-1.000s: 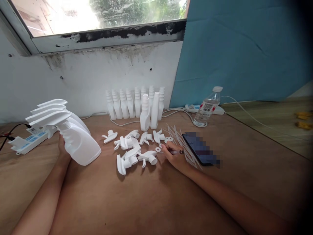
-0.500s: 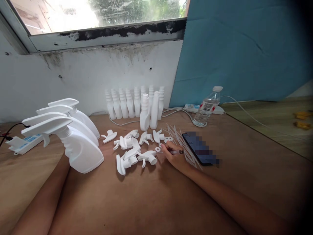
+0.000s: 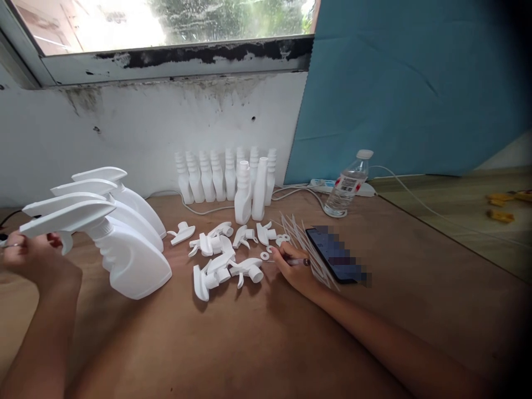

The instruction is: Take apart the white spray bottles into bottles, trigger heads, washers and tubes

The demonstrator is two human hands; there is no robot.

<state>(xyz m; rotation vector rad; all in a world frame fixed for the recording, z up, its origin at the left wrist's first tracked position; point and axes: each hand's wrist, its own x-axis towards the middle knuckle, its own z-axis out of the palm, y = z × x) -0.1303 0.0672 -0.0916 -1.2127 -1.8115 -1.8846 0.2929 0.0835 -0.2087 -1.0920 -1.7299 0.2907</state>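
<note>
At the far left, my left hand (image 3: 39,257) has its fingers closed beside the nozzle of the nearest assembled white spray bottle (image 3: 135,257); what it grips, if anything, is hidden. My right hand (image 3: 296,272) holds a thin pen-like tool (image 3: 298,261) with a dark end, its fine tip pointing left. Just beyond those fingertips lie small white rings (image 3: 265,256). A pile of loose white trigger heads (image 3: 220,261) spreads over the table (image 3: 233,343) between my hands, nearer the right one.
Several white bottles without heads (image 3: 206,177) stand along the wall. Thin white tubes (image 3: 310,252) lie beside a phone (image 3: 334,255). Behind them are a clear water bottle (image 3: 349,185), a power strip (image 3: 366,189) and white cables. A blue cloth (image 3: 394,100) hangs at the right.
My left hand has come into view at the far left, where it was hidden behind the assembled bottles. My right hand keeps its grip beside the rings. The view has shifted slightly.
</note>
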